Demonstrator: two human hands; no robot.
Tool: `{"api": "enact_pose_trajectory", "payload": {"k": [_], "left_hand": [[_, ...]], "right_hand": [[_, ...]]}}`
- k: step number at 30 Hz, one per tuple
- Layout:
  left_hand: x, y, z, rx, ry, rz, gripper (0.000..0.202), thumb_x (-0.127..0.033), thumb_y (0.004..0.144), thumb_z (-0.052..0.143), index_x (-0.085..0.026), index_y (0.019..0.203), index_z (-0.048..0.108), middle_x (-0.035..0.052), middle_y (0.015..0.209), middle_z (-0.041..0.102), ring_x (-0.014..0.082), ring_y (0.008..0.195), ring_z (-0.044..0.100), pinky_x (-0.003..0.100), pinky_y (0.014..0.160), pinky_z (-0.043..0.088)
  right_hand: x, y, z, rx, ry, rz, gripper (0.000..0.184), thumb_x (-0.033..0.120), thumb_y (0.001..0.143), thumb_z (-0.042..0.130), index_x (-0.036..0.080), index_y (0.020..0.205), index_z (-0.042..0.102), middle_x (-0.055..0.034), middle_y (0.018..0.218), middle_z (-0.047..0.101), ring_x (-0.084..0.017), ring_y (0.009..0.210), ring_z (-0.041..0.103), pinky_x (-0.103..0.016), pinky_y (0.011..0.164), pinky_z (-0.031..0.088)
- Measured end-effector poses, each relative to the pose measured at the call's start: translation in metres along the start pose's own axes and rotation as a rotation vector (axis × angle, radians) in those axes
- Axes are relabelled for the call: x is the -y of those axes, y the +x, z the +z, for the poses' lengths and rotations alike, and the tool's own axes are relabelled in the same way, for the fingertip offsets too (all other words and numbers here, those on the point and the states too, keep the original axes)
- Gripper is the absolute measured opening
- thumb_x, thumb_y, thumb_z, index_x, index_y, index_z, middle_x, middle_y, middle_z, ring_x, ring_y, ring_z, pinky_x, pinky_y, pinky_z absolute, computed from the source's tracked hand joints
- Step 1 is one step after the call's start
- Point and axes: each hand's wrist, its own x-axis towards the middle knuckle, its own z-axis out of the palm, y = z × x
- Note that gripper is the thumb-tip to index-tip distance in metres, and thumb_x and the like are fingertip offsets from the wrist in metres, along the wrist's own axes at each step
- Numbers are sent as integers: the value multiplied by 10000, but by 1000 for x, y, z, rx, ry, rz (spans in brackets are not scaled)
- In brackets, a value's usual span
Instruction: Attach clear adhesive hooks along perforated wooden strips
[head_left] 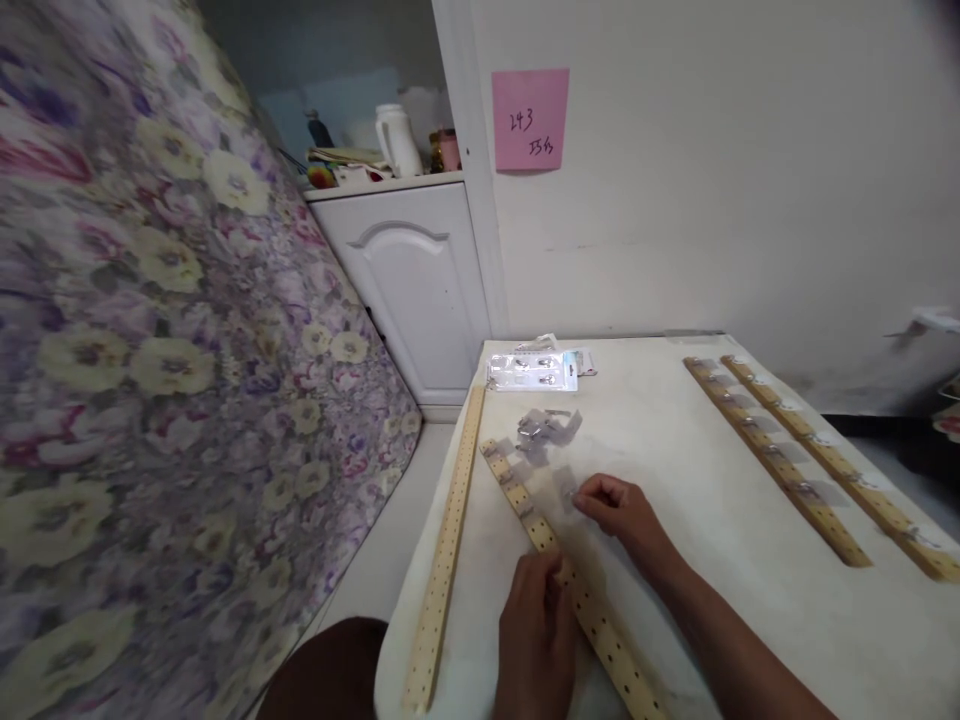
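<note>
A pale wooden strip with rows of holes (pixel 592 615) lies slantwise in front of me. My left hand (pixel 536 620) is closed on its near-left edge, fingers curled against the wood. To the right of the strip, my right hand (pixel 619 510) pinches a small clear plastic piece (pixel 568 487), which looks like an adhesive hook. Similar clear pieces with metal parts (pixel 517 490) sit along the strip's far end. Just beyond it is a loose pile of clear hooks (pixel 546 430).
Another holed strip (pixel 444 560) lies along the table's left edge. Two strips fitted with clear hooks (pixel 780 465) rest at the right. Blister packaging (pixel 531 371) is at the back, near the wall. A floral curtain (pixel 172 350) hangs at left.
</note>
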Motion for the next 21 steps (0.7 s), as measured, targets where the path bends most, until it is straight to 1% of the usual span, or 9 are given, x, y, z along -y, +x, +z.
{"api": "enact_pose_trajectory", "payload": {"k": [2, 3, 5, 7, 9, 14, 16, 19, 21], "left_hand": [[-1, -2, 4, -96, -50, -9, 262, -249, 861, 484, -211, 1118, 518, 56, 1055, 590, 175, 921, 581, 326, 819, 491], [-1, -2, 5, -130, -86, -23, 303, -251, 854, 502, -213, 1154, 497, 63, 1109, 583, 180, 966, 581, 337, 855, 486], [2, -3, 7, -147, -183, -70, 344, -266, 847, 524, -212, 1183, 473, 72, 1152, 587, 184, 1005, 592, 349, 886, 486], [4, -4, 8, -124, -289, -116, 335, -285, 841, 538, -204, 1161, 480, 74, 1121, 615, 184, 989, 615, 341, 873, 498], [4, -4, 8, -120, -358, -128, 298, -296, 822, 562, -198, 1100, 509, 65, 1061, 639, 182, 956, 630, 323, 850, 506], [1, -4, 2, -202, -390, -142, 210, -303, 753, 646, -198, 911, 556, 7, 867, 632, 149, 810, 617, 262, 753, 498], [0, -3, 0, -206, -436, -173, 211, -309, 728, 672, -197, 861, 551, -14, 788, 608, 136, 753, 597, 238, 705, 485], [2, -3, -1, -190, -495, -214, 230, -306, 696, 695, -194, 820, 537, -34, 720, 559, 117, 688, 557, 211, 647, 458], [2, -3, 0, -158, -496, -222, 226, -299, 695, 692, -193, 812, 530, -38, 712, 541, 111, 677, 537, 201, 633, 442]], "right_hand": [[5, -9, 8, 106, 90, 2, 252, 409, 691, 682, 178, 659, 585, 58, 522, 491, -89, 470, 406, -220, 465, 311], [6, -14, 12, 153, 116, -10, 247, 396, 683, 694, 177, 656, 585, 52, 540, 512, -92, 490, 431, -220, 483, 336], [8, -21, 17, 232, 149, -39, 239, 379, 669, 712, 175, 646, 590, 38, 578, 558, -110, 547, 497, -232, 541, 397], [7, -25, 22, 291, 172, -48, 230, 372, 662, 723, 177, 646, 601, 30, 602, 591, -129, 588, 546, -251, 587, 438], [6, -28, 24, 323, 170, -55, 211, 359, 659, 729, 179, 655, 620, 26, 619, 605, -138, 605, 566, -258, 598, 455], [10, -34, 24, 407, 116, -133, 149, 323, 701, 704, 180, 706, 663, 18, 650, 604, -132, 615, 547, -244, 590, 433], [11, -34, 21, 400, 113, -148, 163, 328, 759, 648, 176, 701, 638, 24, 609, 585, -118, 576, 523, -234, 567, 414], [9, -30, 16, 250, 116, -157, 195, 336, 797, 598, 178, 684, 576, 46, 557, 522, -92, 513, 462, -209, 507, 373], [6, -27, 13, 176, 124, -121, 168, 346, 780, 613, 184, 754, 572, 53, 605, 510, -75, 484, 427, -192, 454, 342]]}}
